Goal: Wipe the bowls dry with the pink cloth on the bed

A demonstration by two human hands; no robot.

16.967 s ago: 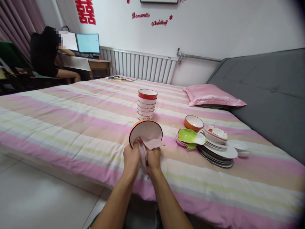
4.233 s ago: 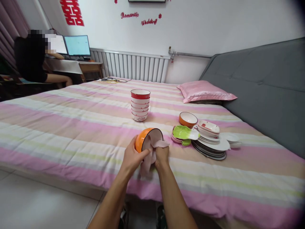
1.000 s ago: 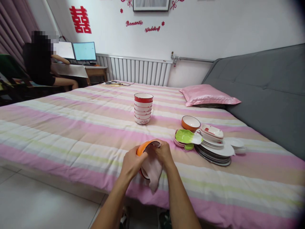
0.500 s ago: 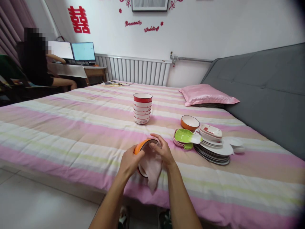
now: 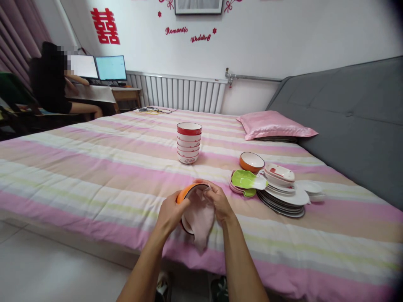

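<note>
An orange bowl (image 5: 185,193) with a dark rim and pale inside is tilted on its side above the near edge of the bed. My left hand (image 5: 171,212) grips its left side, thumb over the rim. A pale pink cloth (image 5: 201,216) lies inside the bowl and hangs down past the lower rim. My right hand (image 5: 218,201) pinches the cloth against the bowl's upper right rim, its fingers partly behind the bowl. Beyond them stands a stack of white bowls (image 5: 189,144), the top one red-banded. To the right sits another orange bowl (image 5: 252,161).
Right of my hands are a green leaf-shaped dish (image 5: 244,179), a pile of plates (image 5: 283,203) and a small oblong dish (image 5: 280,172). A pink pillow (image 5: 275,125) lies by the grey headboard (image 5: 340,105). At far left a person (image 5: 52,84) sits at a desk with monitors.
My right fingers have closed from a spread pose onto the cloth at the rim. The bowl stays almost in place. The seated person has shifted slightly right.
</note>
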